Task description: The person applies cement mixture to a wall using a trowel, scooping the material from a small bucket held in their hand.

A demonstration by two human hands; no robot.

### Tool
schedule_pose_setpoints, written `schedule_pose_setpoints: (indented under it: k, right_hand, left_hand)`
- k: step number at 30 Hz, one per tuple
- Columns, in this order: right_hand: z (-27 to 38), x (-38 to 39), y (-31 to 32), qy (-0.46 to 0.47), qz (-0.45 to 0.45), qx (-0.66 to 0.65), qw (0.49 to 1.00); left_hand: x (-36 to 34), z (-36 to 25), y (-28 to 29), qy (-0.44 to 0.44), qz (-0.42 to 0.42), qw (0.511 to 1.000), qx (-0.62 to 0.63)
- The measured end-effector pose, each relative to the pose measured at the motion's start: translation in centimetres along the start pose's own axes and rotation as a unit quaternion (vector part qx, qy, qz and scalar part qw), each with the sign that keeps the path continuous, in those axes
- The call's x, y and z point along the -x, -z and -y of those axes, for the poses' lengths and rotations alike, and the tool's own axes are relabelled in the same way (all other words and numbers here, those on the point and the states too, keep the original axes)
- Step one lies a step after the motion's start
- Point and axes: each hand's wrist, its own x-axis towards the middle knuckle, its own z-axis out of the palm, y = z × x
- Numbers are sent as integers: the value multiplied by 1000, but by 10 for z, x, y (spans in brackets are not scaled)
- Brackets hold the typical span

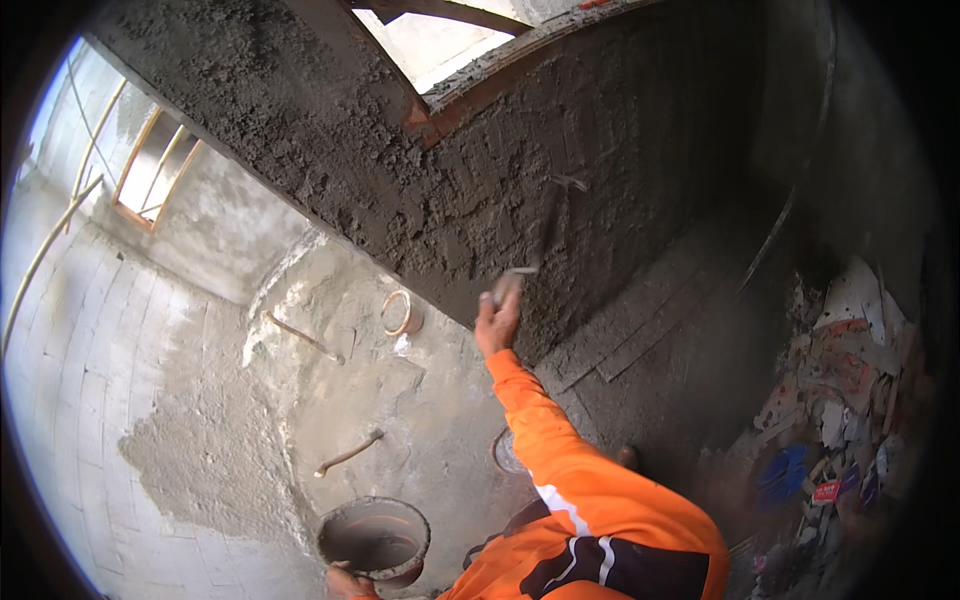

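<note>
My right hand (pixel 498 318) is closed around the handle of a trowel (pixel 546 235), which is blurred by motion. The blade lies against or very near the rough, dark wet plaster on the wall (pixel 440 190); I cannot tell whether it touches. At the lower edge, my left hand (pixel 346 581) grips the rim of a dark bucket (pixel 408 574). Grey mortar shows inside the bucket, low down. The left fingers are partly cut off by the frame.
A window opening (pixel 450 45) breaks the wall above. A small bucket (pixel 402 316), two sticks (pixel 302 336) and a round container (pixel 506 452) sit on the grey floor below. Spread mortar (pixel 200 460) lies left; a rubble heap (pixel 840 400) with a blue item (pixel 783 475) lies right.
</note>
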Motion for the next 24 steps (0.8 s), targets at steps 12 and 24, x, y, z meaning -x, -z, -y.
schedule_pose_setpoints:
  k: [12,24]
  right_hand:
    - [51,23,-37,-368,45,-271,889]
    - [125,-52,-154,-385,-42,-492,780]
  left_hand:
    - [47,4,-8,353,-132,695,612]
    - [58,44,-33,469,-127,700,524]
